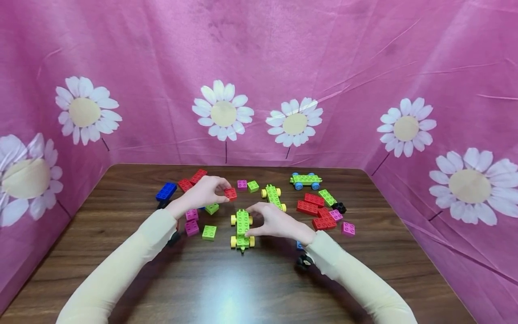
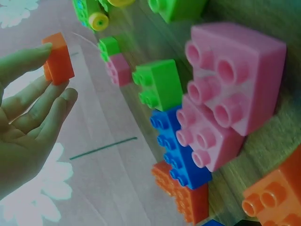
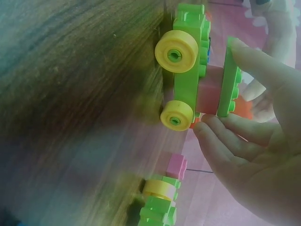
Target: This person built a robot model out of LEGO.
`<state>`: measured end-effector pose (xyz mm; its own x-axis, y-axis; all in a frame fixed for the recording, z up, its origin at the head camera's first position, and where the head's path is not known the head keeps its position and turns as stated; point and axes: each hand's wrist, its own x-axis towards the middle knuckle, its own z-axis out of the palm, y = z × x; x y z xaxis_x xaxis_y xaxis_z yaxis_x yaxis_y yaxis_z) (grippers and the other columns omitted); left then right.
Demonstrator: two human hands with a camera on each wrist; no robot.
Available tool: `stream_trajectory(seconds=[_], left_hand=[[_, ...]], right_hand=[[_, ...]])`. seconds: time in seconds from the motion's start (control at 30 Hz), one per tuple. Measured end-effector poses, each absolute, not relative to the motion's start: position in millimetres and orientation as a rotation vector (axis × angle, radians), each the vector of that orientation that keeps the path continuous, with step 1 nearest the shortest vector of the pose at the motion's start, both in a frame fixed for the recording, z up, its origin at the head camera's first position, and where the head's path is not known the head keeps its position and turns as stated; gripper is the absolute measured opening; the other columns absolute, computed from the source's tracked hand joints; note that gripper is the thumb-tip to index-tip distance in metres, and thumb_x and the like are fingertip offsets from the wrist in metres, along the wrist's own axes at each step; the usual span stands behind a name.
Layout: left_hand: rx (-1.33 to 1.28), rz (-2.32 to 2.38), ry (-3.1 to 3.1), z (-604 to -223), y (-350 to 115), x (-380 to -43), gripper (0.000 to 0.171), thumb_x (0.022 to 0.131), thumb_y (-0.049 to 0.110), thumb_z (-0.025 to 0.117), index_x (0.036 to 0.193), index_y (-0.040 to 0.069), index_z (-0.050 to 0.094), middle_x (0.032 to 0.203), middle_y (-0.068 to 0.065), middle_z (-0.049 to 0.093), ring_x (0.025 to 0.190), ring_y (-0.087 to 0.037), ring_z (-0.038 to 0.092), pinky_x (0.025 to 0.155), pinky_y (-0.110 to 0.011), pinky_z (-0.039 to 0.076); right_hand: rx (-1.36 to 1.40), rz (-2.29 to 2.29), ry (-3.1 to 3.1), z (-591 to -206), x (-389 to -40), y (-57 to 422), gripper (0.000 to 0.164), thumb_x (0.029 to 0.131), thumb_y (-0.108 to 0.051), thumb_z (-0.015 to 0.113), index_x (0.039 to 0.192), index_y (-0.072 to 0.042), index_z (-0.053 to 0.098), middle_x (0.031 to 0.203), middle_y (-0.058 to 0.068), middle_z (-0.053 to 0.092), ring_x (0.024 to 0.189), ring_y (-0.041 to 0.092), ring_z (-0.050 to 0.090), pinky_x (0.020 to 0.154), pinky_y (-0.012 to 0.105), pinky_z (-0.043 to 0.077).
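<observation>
My left hand (image 1: 206,190) pinches a small red brick (image 1: 230,194) between thumb and fingertips, raised over the table; in the left wrist view this brick looks orange. A lime green wheeled base (image 1: 243,244) with yellow wheels stands in front of me. On its studs sits a pink brick (image 3: 210,89), and a thin green plate (image 3: 230,80) lies across the top of that. With thumb at one end and fingers at the other, my right hand (image 1: 279,221) grips the green plate. The red brick is to the left of and beyond this car.
Behind the right hand stands another yellow-wheeled base (image 1: 273,195); a blue-wheeled one (image 1: 306,180) is at the far right. Red bricks (image 1: 307,207) and pink bricks lie right. Pink bricks (image 1: 192,227), a green brick (image 1: 209,232) and a blue brick (image 1: 166,191) lie left.
</observation>
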<state>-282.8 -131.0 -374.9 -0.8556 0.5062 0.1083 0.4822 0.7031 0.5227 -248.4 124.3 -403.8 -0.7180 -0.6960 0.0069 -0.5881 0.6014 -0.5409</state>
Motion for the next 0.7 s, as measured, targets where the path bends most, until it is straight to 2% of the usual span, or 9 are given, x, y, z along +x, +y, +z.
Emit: stream_trajectory(seconds=[0.7], left_hand=[[1.069, 0.943, 2.736, -377.4, -118.8, -253.7, 0.029, 0.084, 0.017, 0.078, 0.109, 0.003, 0.070, 0.101, -0.009, 0.075, 0.097, -0.027, 0.071, 0.087, -0.041, 0.059]], right_hand=[[-1.182, -0.769, 2.687, -409.9, -246.3, 125.7, 0.062, 0.081, -0.040, 0.081, 0.127, -0.004, 0.062, 0.120, 0.009, 0.071, 0.101, 0.016, 0.071, 0.089, 0.031, 0.058]])
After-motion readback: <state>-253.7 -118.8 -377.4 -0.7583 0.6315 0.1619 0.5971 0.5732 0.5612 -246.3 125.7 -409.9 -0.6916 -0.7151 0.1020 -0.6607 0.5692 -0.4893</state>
